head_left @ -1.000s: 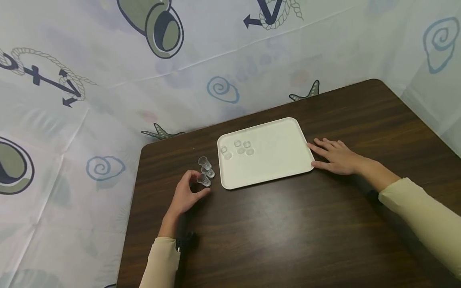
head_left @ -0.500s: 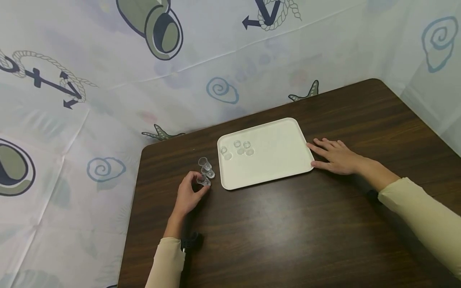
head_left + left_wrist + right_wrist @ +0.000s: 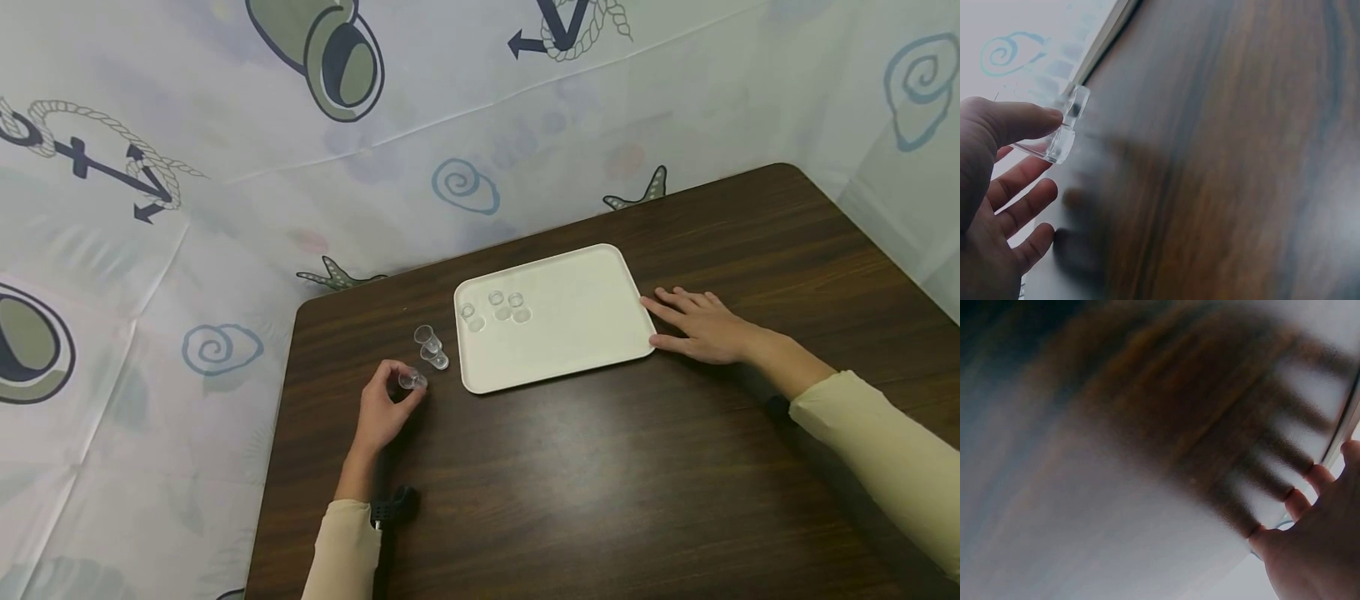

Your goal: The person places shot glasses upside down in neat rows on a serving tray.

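My left hand pinches a small clear shot glass between thumb and fingers, left of the tray. In the left wrist view the thumb lies across this glass's side, and the lower fingers are loosely bent. Just beyond it two more clear shot glasses stand close together, the farther one and the nearer one. The cream tray bears three small clear glasses toward its left end. With fingers spread and straight, my right hand rests on the table, fingertips at the tray's right edge.
A dark wood-grain table lies under everything. Behind it and to the left hangs a white cloth printed with anchors and shells. A black strap device sits at my left wrist.
My left thumb and fingers have closed on the nearest shot glass and moved it slightly left, away from the other two. The right hand and the tray stay put.
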`<move>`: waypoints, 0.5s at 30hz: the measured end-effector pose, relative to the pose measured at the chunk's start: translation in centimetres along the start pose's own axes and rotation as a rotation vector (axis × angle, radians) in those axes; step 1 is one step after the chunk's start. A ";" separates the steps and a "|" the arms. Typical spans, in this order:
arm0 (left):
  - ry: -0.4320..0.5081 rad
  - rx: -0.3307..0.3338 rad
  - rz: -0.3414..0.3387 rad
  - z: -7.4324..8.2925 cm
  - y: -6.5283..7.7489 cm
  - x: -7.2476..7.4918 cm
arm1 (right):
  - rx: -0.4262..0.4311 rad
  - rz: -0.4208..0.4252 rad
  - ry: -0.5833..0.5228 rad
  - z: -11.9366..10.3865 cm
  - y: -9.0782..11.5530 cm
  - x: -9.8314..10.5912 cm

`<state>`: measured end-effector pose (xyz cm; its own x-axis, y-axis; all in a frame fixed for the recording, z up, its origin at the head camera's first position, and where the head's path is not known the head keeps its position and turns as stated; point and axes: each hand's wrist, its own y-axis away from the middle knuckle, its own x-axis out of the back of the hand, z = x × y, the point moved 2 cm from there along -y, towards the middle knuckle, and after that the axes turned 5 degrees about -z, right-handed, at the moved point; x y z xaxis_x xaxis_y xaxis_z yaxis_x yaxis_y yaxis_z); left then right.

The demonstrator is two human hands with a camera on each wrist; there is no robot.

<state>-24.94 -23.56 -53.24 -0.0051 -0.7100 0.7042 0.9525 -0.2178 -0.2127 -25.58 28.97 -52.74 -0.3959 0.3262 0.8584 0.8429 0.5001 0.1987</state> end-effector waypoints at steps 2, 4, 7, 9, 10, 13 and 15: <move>0.010 0.006 0.009 0.4 0.2 0.5 | -0.001 -0.012 0.005 0.0 0.0 0.0; 0.028 -0.002 0.025 1.4 0.5 1.2 | -0.006 -0.021 0.007 0.0 0.0 0.0; 0.045 -0.023 0.058 3.0 0.6 2.4 | 0.001 -0.011 0.004 0.0 0.0 0.1; 0.048 -0.038 0.072 3.7 0.6 3.2 | 0.014 0.011 0.000 0.1 0.0 0.0; 0.044 -0.045 0.078 3.7 0.5 3.6 | 0.020 0.020 -0.003 0.2 0.0 0.0; 0.025 -0.055 0.083 4.0 0.0 4.7 | 0.027 0.028 -0.002 0.1 0.0 -0.1; 0.017 -0.059 0.083 4.2 -0.3 5.5 | 0.015 0.012 0.003 0.0 0.0 0.0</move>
<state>-24.01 -24.58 -46.39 0.0679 -0.7386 0.6707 0.9303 -0.1961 -0.3101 -25.57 28.99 -52.78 -0.3842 0.3296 0.8624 0.8422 0.5080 0.1810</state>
